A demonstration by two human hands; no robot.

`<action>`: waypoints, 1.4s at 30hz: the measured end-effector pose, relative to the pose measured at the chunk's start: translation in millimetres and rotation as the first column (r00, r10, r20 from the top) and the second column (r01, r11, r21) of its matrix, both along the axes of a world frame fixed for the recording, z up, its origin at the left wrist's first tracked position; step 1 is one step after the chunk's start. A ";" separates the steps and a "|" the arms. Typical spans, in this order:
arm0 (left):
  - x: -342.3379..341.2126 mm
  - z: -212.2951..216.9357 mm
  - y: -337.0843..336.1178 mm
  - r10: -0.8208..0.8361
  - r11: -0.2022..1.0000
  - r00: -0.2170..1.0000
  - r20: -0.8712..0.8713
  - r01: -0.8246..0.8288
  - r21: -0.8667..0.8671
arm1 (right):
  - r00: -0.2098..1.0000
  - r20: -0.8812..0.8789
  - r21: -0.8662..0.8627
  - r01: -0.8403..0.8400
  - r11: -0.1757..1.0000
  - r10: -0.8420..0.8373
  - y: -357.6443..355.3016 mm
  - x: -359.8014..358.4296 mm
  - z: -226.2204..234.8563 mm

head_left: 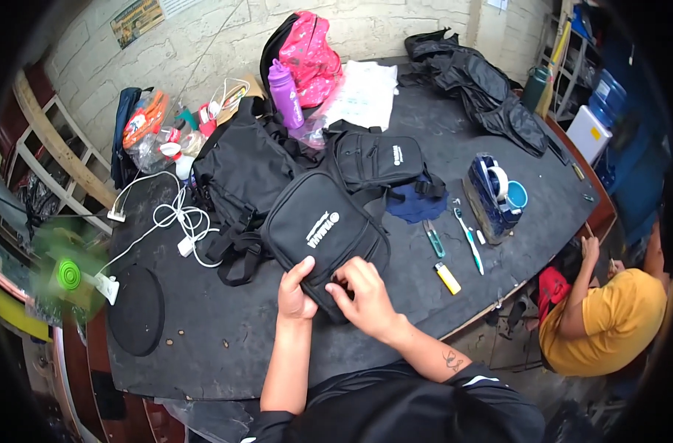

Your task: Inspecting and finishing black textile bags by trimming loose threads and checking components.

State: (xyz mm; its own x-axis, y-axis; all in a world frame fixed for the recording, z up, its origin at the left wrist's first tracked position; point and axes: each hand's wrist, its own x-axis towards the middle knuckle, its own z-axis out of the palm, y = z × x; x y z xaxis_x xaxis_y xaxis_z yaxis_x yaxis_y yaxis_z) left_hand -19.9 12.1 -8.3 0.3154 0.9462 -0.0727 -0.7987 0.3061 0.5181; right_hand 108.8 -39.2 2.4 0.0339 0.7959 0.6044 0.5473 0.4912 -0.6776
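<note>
A small black bag (pixel 318 225) with white printing is tilted over the table's near middle. My left hand (pixel 297 294) is closed on its lower left edge, thumb on top and fingers beneath. At the bag's lower right edge, beside the zipped side, my right hand (pixel 364 297) has its fingers curled in a pinch; whatever lies between the fingertips is hidden. Behind it lie a larger black backpack (pixel 240 166) with straps and another small black bag (pixel 381 156) with printing.
On the dark table (pixel 203 317) are green-handled thread snips (pixel 433 240), a toothbrush (pixel 469 240), a yellow lighter (pixel 447 278), a tape dispenser (pixel 492 196) and a white cable (pixel 181 214). A green fan (pixel 69 273) blurs at left. A person in a yellow shirt (pixel 610 321) sits at right.
</note>
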 end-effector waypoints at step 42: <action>-34.2 52.9 -57.2 0.854 0.495 -0.050 -0.518 -0.229 0.838 | 0.925 0.374 0.096 0.027 0.995 -0.061 6.4 73.1 56.9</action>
State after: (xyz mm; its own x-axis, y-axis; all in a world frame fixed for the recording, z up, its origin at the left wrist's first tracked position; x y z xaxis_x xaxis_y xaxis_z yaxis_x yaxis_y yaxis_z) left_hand -54.1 -45.1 44.7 -0.3031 0.7258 0.6175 0.4738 -0.4475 0.7585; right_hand 181.9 -32.8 59.3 -0.1754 0.7425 0.6464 0.7760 0.5084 -0.3734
